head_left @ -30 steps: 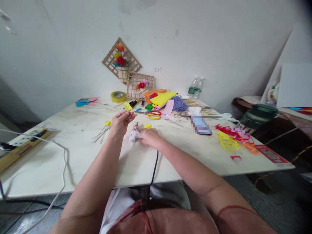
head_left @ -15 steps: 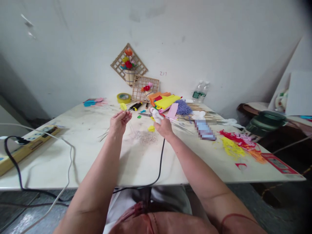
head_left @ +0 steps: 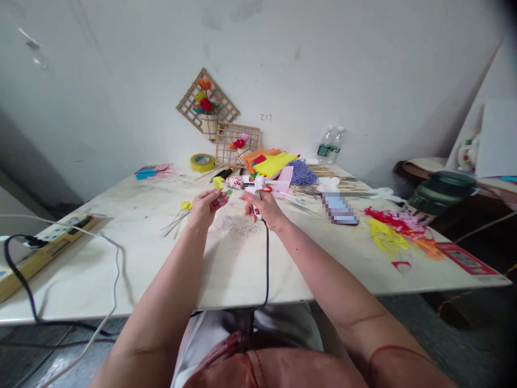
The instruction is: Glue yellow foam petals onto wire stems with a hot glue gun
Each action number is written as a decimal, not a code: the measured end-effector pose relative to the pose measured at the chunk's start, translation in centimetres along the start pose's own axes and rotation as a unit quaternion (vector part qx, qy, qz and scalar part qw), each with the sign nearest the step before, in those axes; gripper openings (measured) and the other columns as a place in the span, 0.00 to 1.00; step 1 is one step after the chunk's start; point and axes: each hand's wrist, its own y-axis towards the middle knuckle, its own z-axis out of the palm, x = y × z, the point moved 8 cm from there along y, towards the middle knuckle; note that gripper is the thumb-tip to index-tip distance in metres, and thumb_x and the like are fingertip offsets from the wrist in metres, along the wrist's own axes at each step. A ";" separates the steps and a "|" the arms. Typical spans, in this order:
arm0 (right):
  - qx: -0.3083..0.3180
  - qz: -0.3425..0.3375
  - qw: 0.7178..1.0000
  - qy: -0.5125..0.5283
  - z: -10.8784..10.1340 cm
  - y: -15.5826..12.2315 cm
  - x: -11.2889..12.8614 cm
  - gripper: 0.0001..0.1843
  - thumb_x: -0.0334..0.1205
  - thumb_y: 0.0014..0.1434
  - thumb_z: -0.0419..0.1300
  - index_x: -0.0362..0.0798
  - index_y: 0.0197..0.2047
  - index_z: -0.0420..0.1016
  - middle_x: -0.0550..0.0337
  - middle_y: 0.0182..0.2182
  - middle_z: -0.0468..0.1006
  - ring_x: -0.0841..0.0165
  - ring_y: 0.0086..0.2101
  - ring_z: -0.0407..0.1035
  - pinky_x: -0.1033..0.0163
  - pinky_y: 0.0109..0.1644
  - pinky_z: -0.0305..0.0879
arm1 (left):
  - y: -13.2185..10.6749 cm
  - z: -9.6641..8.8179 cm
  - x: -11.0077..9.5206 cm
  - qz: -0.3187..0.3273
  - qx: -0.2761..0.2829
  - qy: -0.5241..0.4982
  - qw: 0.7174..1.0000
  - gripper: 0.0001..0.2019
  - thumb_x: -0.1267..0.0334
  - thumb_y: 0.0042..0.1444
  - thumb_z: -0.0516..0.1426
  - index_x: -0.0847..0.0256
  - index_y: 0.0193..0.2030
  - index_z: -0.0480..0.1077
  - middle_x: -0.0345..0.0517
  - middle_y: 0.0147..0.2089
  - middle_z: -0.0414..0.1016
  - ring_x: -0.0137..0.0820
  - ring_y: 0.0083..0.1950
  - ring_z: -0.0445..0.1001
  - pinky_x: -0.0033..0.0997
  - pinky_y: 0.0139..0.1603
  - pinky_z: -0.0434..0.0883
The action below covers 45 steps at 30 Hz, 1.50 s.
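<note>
A pale table (head_left: 234, 275) fills most of the view below the wall, with the person seated at its near edge. At its back, two lattice panels (head_left: 224, 141) lean or hang against the wall, each bearing a small bunch of bright flowers. A power strip (head_left: 44, 256) lies at the far left side; folded coloured sheets (head_left: 274, 164) are heaped near the back, and a phone (head_left: 340, 208) lies to the right, its screen blurred.

Near the middle, the right hand (head_left: 267, 207) is wrapped around the handle of a white glue gun (head_left: 260, 184), its speckled front end aimed left and its black cord (head_left: 267, 258) dropping toward the near edge. The left hand (head_left: 207, 207) pinches a yellow paper piece (head_left: 218, 183) low down — by what looks like a thin stem — and holds it above the table, just before the gun's tip. Whether tip and paper touch is too small to tell.

The step in hand appears to be applying glue to that piece. The next move calls for a steady left pinch, the tip met exactly with the paper's base, and a light squeeze — fingers kept off the hot end.

Loose wire stems (head_left: 173, 222) lie to the left; smallest is a green scrap (head_left: 229, 192) showing between the hands.
</note>
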 end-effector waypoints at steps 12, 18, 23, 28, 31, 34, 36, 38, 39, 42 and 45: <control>-0.016 -0.028 0.998 -0.047 -0.5 0.3 0.2 0.27 0.63 0.51 0.54 0.42 0.28 0.68 0.61 0.18 0.73 0.79 0.10 0.57 0.71 0.12 0.53 | 0.0 0.1 0.6 -0.025 0.002 0.020 0.999 0.08 0.67 0.40 0.63 0.66 0.28 0.70 0.48 0.27 0.76 0.30 0.27 0.76 0.31 0.35 0.72; -0.022 -0.029 0.995 -0.089 -0.8 0.6 -0.2 0.30 0.66 0.49 0.52 0.43 0.27 0.66 0.61 0.19 0.72 0.79 0.11 0.58 0.71 0.11 0.53 | 0.2 -0.1 0.8 -0.033 -0.006 0.016 0.999 0.07 0.68 0.39 0.63 0.66 0.28 0.70 0.48 0.26 0.76 0.29 0.26 0.75 0.30 0.33 0.72; -0.026 -0.027 0.995 -0.095 -0.9 0.6 -0.4 0.30 0.67 0.49 0.52 0.44 0.26 0.66 0.63 0.19 0.70 0.79 0.11 0.58 0.71 0.11 0.53 | 0.1 -0.1 0.8 -0.034 -0.005 0.011 0.999 0.07 0.69 0.39 0.63 0.67 0.27 0.70 0.48 0.25 0.76 0.30 0.25 0.75 0.30 0.34 0.72; -0.025 -0.024 0.994 -0.107 -0.8 0.7 -0.5 0.31 0.68 0.49 0.51 0.44 0.26 0.65 0.63 0.19 0.69 0.79 0.11 0.58 0.71 0.11 0.54 | 0.1 0.0 0.8 -0.034 -0.002 0.016 0.999 0.07 0.69 0.40 0.62 0.66 0.27 0.69 0.47 0.26 0.75 0.29 0.26 0.75 0.30 0.34 0.72; -0.028 -0.024 0.994 -0.107 -0.9 0.7 -0.6 0.31 0.68 0.48 0.51 0.44 0.25 0.65 0.63 0.18 0.69 0.79 0.11 0.58 0.71 0.11 0.54 | 0.1 0.0 0.9 -0.034 0.002 0.013 0.999 0.07 0.69 0.40 0.62 0.65 0.26 0.69 0.47 0.25 0.75 0.29 0.26 0.75 0.30 0.33 0.72; -0.032 -0.024 0.993 -0.108 -1.0 0.8 -0.7 0.31 0.68 0.48 0.51 0.44 0.24 0.65 0.64 0.18 0.68 0.78 0.11 0.59 0.71 0.11 0.54 | 0.1 0.0 0.9 -0.036 0.001 0.008 0.999 0.06 0.69 0.40 0.62 0.65 0.27 0.69 0.47 0.25 0.75 0.29 0.26 0.75 0.30 0.33 0.72; -0.033 -0.023 0.993 -0.108 -1.1 0.8 -0.7 0.31 0.68 0.48 0.51 0.44 0.24 0.64 0.64 0.17 0.67 0.78 0.11 0.59 0.71 0.11 0.54 | 0.1 0.0 0.9 -0.038 -0.001 0.007 0.999 0.06 0.70 0.40 0.62 0.66 0.27 0.69 0.47 0.25 0.75 0.29 0.26 0.75 0.29 0.33 0.72; -0.034 -0.023 0.993 -0.109 -1.1 0.8 -0.7 0.31 0.68 0.48 0.51 0.44 0.23 0.64 0.64 0.17 0.67 0.78 0.11 0.59 0.71 0.11 0.54 | 0.1 0.0 0.9 -0.038 -0.002 0.008 0.999 0.06 0.70 0.41 0.62 0.66 0.27 0.69 0.47 0.25 0.75 0.28 0.26 0.74 0.29 0.33 0.72; -0.035 -0.022 0.993 -0.110 -1.1 0.8 -0.7 0.31 0.68 0.48 0.51 0.44 0.23 0.64 0.64 0.17 0.67 0.78 0.11 0.59 0.71 0.11 0.54 | 0.1 0.0 0.9 -0.039 -0.003 0.009 0.999 0.06 0.70 0.41 0.62 0.66 0.27 0.69 0.47 0.25 0.75 0.28 0.26 0.74 0.29 0.33 0.72; -0.035 -0.022 0.993 -0.112 -1.1 0.8 -0.7 0.31 0.68 0.48 0.51 0.44 0.23 0.64 0.64 0.17 0.67 0.78 0.11 0.59 0.71 0.11 0.55 | 0.2 0.0 0.9 -0.039 -0.001 0.010 0.999 0.07 0.69 0.40 0.62 0.66 0.27 0.69 0.47 0.25 0.75 0.29 0.26 0.74 0.30 0.33 0.72; -0.039 -0.019 0.993 -0.110 -1.1 0.8 -0.8 0.31 0.68 0.48 0.52 0.45 0.22 0.63 0.65 0.16 0.66 0.79 0.11 0.58 0.71 0.12 0.55 | 0.2 0.0 1.0 -0.042 0.001 0.007 0.999 0.07 0.69 0.40 0.62 0.66 0.27 0.69 0.47 0.25 0.75 0.29 0.26 0.74 0.30 0.33 0.72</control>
